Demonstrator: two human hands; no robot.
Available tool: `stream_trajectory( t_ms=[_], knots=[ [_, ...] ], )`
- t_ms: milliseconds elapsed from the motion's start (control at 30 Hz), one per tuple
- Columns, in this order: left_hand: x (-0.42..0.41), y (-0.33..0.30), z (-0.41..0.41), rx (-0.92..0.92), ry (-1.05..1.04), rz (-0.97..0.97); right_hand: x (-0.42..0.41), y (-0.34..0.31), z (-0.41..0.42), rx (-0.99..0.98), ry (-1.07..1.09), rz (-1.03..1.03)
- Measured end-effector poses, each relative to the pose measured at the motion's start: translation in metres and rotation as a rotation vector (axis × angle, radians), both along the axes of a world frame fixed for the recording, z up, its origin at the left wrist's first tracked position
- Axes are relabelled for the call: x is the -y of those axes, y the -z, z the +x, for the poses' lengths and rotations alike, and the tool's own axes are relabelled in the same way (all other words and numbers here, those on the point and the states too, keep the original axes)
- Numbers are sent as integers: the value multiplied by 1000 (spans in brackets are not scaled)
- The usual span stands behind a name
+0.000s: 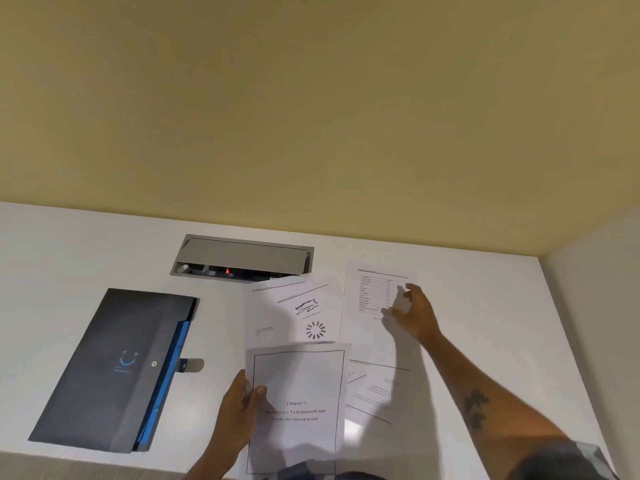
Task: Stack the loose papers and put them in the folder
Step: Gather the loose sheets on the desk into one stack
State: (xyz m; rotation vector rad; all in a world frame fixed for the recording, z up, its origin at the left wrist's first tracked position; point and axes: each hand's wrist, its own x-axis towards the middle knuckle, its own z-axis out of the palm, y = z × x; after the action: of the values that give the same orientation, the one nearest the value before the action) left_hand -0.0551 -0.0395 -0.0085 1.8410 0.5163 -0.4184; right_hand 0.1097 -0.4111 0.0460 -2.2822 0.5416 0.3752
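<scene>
One sheet, the chapter title page (298, 407), gripped in my left hand (235, 410); right hand (414, 315) fingers spread, reaching the table sheet (374, 299) near surface's back-right corner. Folder (114, 368) at left, nothing filed.

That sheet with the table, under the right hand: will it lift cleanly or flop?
The table sheet is probably a single thin page lying flat on the desk, so expect it to droop when lifted. With the right hand spread on top, it would likely slide easily.
</scene>
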Motion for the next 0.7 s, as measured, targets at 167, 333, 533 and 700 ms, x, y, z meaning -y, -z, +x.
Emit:
stream_trajectory(
  t_ms=[167,333,533,700],
  knots=[
    [-5,2,-6,22,13,30,21,8,35,-101,-258,-170],
    [-8,4,-6,40,5,59,23,22,55,-210,-413,-310],
    [3,-6,1,32,-29,29,21,32,61,-181,-438,-398],
    [11,-15,9,23,-54,-8,15,35,51,6,-385,-382]
  ],
)
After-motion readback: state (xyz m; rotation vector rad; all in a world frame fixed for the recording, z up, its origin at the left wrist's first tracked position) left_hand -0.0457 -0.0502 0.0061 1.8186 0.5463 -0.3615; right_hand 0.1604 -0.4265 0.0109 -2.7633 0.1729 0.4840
